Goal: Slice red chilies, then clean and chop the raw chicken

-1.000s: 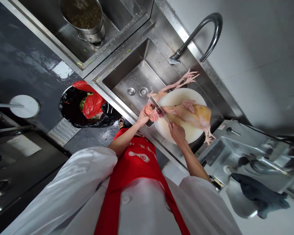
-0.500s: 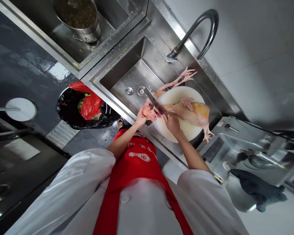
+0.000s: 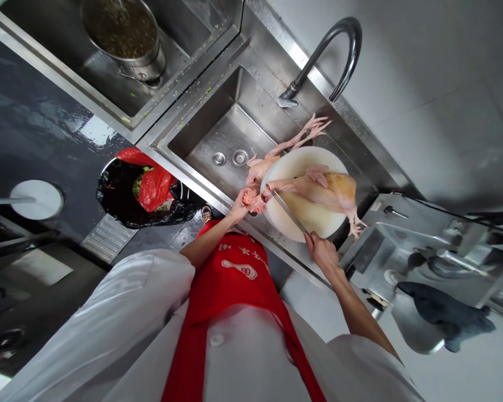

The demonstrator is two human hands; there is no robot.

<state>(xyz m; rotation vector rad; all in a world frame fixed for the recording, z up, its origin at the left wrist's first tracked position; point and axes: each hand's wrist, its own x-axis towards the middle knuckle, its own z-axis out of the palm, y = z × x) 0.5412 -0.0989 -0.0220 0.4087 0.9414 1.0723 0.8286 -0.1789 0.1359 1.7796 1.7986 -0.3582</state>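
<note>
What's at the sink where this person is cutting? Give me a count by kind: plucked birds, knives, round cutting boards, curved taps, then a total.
Plucked birds: 2, one partly hidden
Knife: 1
Round cutting board: 1
Curved tap: 1
Total: 5

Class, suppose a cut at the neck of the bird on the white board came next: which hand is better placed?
Right, most likely: the right hand holds the knife, which points towards the neck over the white board. The left hand is occupied, holding a pink piece.
</note>
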